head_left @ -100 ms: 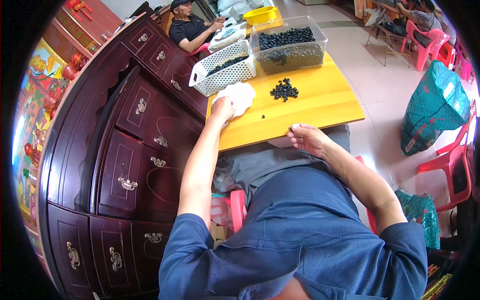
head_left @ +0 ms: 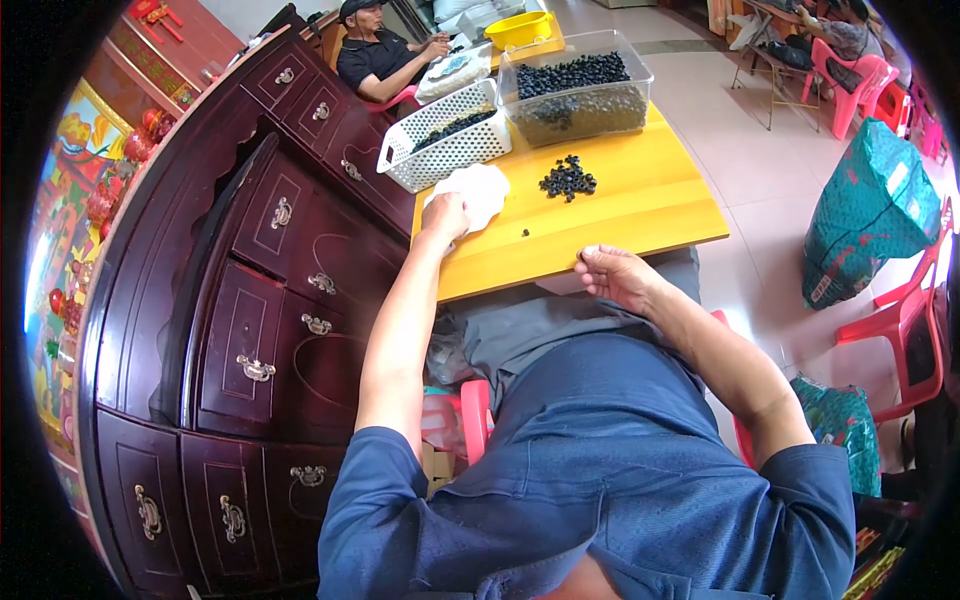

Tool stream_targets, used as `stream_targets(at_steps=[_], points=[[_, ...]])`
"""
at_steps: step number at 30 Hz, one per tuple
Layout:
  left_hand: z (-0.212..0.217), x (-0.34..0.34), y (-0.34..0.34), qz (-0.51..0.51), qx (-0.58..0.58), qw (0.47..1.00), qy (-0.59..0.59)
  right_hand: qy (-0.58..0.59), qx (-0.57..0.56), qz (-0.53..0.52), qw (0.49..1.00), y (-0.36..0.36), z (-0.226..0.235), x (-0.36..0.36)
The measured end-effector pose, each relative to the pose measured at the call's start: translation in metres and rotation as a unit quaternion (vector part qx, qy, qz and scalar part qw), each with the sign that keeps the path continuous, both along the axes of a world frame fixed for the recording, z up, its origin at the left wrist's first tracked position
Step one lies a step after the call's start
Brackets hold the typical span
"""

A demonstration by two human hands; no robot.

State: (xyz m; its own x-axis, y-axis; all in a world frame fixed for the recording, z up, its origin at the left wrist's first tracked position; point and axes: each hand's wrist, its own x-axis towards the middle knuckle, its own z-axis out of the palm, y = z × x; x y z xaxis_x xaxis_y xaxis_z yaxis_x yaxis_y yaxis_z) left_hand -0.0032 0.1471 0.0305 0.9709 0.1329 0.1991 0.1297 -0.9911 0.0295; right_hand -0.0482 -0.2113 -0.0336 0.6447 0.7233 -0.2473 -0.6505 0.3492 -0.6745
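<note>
My left hand is closed at the near edge of a crumpled white cloth, which lies on the left side of the yellow tabletop. Its fingertips are partly hidden. At the table's front edge, my right hand is pinched, with a small dark bit showing at the fingertips that looks like one of the small black pieces. A loose pile of small black pieces lies in the middle of the table. One single black piece sits apart, between the pile and the front edge.
Behind the pile stand a clear plastic bin of black pieces and a white perforated basket. A dark wooden cabinet flanks the left. Across the table, another person works near a yellow basin. Green sacks stand right.
</note>
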Motion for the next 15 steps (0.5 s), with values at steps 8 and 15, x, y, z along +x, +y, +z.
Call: stream_targets(at_steps=[8,15], points=[[-0.012,0.000,0.009,-0.033,0.006,0.998,-0.056,0.003,-0.008,-0.005,1.000,-0.001,0.002,-0.001],[-0.010,-0.001,0.009,-0.020,-0.053,0.994,-0.090,-0.010,-0.011,0.006,1.000,-0.001,0.000,0.001]])
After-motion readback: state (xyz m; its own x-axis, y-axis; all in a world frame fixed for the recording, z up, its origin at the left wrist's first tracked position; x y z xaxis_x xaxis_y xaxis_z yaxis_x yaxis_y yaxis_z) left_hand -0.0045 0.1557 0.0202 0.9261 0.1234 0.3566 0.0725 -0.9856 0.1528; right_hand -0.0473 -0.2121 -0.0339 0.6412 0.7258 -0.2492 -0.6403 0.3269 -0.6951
